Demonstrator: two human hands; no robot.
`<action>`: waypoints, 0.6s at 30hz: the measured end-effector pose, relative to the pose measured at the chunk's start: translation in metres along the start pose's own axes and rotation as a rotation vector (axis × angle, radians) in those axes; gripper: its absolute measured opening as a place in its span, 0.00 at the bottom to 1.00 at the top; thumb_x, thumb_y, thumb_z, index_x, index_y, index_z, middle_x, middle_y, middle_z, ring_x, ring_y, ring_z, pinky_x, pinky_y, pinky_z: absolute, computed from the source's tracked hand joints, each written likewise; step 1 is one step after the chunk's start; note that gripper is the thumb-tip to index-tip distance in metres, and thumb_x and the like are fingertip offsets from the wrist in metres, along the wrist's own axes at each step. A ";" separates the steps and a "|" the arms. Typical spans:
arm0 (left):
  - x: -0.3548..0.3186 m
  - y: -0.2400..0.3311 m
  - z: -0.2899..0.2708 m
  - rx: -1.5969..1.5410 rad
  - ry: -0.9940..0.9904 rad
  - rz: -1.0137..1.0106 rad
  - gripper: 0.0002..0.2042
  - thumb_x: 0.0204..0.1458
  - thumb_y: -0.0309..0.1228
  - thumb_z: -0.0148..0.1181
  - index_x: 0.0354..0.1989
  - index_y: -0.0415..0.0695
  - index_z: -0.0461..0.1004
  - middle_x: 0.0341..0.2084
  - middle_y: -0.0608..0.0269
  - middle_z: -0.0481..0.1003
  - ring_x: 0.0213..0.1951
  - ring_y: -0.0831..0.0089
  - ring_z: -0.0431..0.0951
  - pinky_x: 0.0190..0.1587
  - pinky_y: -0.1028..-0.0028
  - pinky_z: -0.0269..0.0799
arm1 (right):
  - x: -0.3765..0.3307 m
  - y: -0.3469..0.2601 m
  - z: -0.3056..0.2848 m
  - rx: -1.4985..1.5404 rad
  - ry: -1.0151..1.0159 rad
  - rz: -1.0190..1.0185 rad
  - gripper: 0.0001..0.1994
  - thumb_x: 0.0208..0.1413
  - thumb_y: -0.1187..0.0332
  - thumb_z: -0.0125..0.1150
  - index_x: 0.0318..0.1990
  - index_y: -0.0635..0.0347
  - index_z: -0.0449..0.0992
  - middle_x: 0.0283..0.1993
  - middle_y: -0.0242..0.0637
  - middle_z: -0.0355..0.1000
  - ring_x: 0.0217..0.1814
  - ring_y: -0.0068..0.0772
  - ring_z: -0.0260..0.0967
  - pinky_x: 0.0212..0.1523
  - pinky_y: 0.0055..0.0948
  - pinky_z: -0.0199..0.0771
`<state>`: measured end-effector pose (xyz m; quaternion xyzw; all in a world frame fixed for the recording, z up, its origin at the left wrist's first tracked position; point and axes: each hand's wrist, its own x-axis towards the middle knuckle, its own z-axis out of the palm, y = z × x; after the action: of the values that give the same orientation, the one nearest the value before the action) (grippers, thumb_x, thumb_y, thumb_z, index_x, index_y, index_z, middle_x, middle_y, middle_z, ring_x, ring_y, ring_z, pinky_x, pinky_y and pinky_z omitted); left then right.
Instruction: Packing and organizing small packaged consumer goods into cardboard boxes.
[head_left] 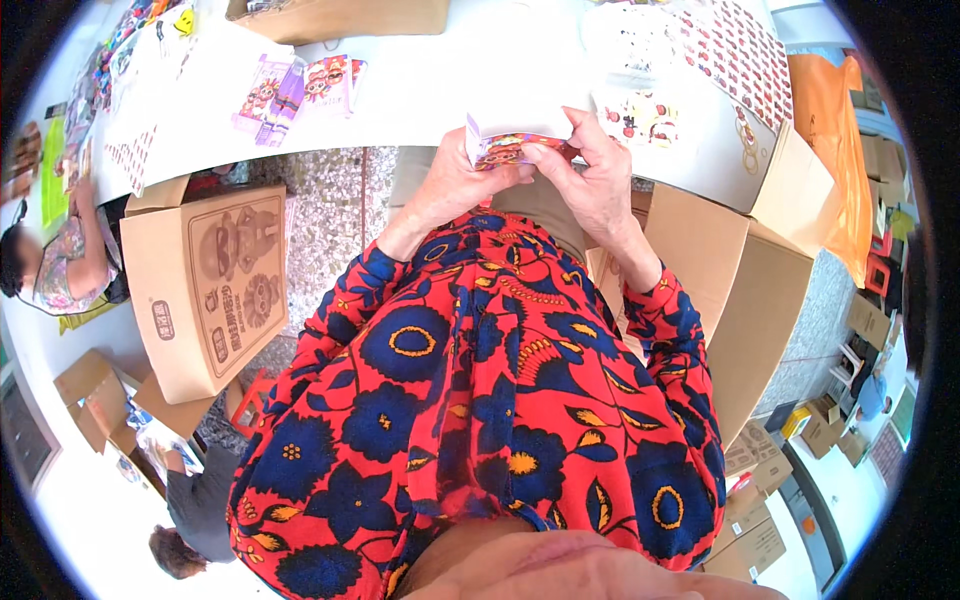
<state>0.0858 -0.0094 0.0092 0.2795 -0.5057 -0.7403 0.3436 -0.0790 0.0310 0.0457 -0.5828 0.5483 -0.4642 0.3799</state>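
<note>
Near the front edge of the white table, both my hands hold a small printed card box (505, 152) in red and purple, with a pale flap up at its left end. My left hand (462, 178) grips its left end, fingers curled under it. At the right end, my right hand (592, 172) pinches it between thumb and fingers. Whether anything is inside the box does not show. Ahead and left on the table lie purple printed card pieces (262, 95) and a red and purple printed piece (327, 80).
A large printed carton (215, 290) stands left of me, and an open carton (765, 290) stands right. Sticker sheets (735, 60) cover the table's right side near tan bands (746, 128). An orange bag (832, 150) hangs beyond. A person (75, 255) works at far left.
</note>
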 end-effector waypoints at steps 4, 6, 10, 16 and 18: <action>0.003 0.001 -0.001 -0.018 -0.024 -0.045 0.18 0.47 0.20 0.62 0.49 0.37 0.71 0.40 0.61 0.76 0.40 0.78 0.76 0.43 0.76 0.75 | 0.001 0.001 -0.003 -0.048 0.025 -0.018 0.21 0.48 0.72 0.66 0.50 0.66 0.70 0.29 0.31 0.75 0.27 0.14 0.67 0.30 0.17 0.68; 0.004 -0.001 -0.002 0.041 -0.059 0.050 0.18 0.47 0.21 0.63 0.49 0.38 0.71 0.40 0.63 0.76 0.39 0.80 0.76 0.41 0.78 0.75 | 0.002 0.002 -0.006 -0.038 0.018 -0.008 0.20 0.48 0.72 0.66 0.49 0.66 0.70 0.30 0.31 0.75 0.28 0.14 0.67 0.30 0.17 0.68; 0.004 0.000 -0.004 0.090 -0.097 0.059 0.19 0.46 0.22 0.64 0.49 0.39 0.72 0.40 0.64 0.76 0.38 0.81 0.75 0.37 0.80 0.74 | 0.002 0.001 -0.008 0.004 -0.031 0.018 0.20 0.47 0.72 0.66 0.49 0.65 0.71 0.34 0.30 0.75 0.31 0.13 0.67 0.30 0.17 0.68; 0.002 0.000 -0.006 0.159 0.070 0.020 0.17 0.47 0.23 0.64 0.47 0.38 0.73 0.34 0.62 0.78 0.34 0.78 0.77 0.36 0.79 0.74 | 0.012 0.005 -0.019 -0.008 -0.097 0.003 0.18 0.49 0.73 0.63 0.49 0.63 0.71 0.42 0.31 0.73 0.31 0.14 0.66 0.29 0.17 0.66; 0.003 0.001 -0.011 0.082 0.120 -0.012 0.16 0.47 0.23 0.63 0.47 0.36 0.73 0.35 0.61 0.78 0.35 0.77 0.78 0.37 0.78 0.74 | 0.024 0.007 -0.029 0.043 -0.113 0.005 0.16 0.51 0.72 0.60 0.48 0.62 0.72 0.44 0.30 0.72 0.31 0.13 0.65 0.29 0.17 0.66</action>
<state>0.0926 -0.0186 0.0057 0.3404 -0.5125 -0.7029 0.3569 -0.1098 0.0086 0.0501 -0.5983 0.5176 -0.4412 0.4237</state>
